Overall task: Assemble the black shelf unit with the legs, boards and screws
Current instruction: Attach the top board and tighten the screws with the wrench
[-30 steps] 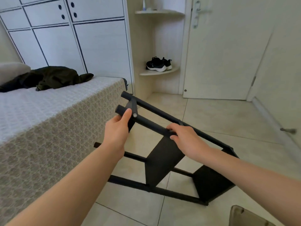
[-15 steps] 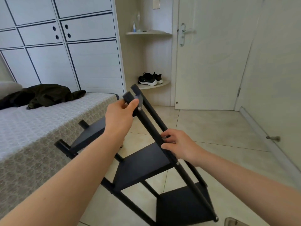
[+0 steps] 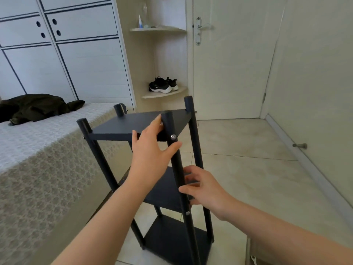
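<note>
Steadies black shelf unit (image 3: 164, 194) upright on floor (image 3: 248, 178), right ahead of both hands. Spreads left hand (image 3: 150, 150) flat against top board (image 3: 122, 125); curls right hand (image 3: 206, 190) loosely round near leg (image 3: 177, 165) below it, likely checking balance.

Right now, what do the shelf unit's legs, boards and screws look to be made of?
Legs: round matte black tubes, probably painted metal. Boards: thin flat panels, matte black, square-edged; coated wood board or sheet metal, cannot tell which. Screws: bright silver rounded heads that catch light, bare metal.
</note>
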`<state>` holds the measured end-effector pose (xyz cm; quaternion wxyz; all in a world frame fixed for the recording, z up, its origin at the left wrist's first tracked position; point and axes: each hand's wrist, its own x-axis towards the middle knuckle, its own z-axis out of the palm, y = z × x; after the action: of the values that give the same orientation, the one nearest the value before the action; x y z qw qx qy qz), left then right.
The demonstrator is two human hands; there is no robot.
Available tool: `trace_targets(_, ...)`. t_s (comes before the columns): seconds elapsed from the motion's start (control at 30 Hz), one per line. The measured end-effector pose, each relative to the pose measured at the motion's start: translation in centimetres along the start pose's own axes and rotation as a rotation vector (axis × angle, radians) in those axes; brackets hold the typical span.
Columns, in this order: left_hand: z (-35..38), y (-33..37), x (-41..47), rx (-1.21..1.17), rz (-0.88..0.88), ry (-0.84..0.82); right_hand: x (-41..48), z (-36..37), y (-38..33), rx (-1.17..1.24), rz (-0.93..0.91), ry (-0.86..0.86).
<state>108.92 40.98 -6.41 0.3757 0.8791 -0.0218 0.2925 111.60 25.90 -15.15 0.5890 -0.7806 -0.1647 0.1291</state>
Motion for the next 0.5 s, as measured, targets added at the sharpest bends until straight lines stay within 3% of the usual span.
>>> trace_targets(0.2,1.7,-0.2,-2.5,-0.018,0.046,-0.051,-0.7,-0.3,1.9,0.045,0.048,-0.027)
trace_targets(0.4,2.4,-0.3,-3.4,-0.053,0.055,-0.053,-0.3,-2.0,2.4,-0.055,0.144,-0.120)
trace_targets(0.5,2.3,-0.6,-3.4,-0.057,0.054,-0.037,1.0,-4.1,2.5,-0.072,0.197,0.068)
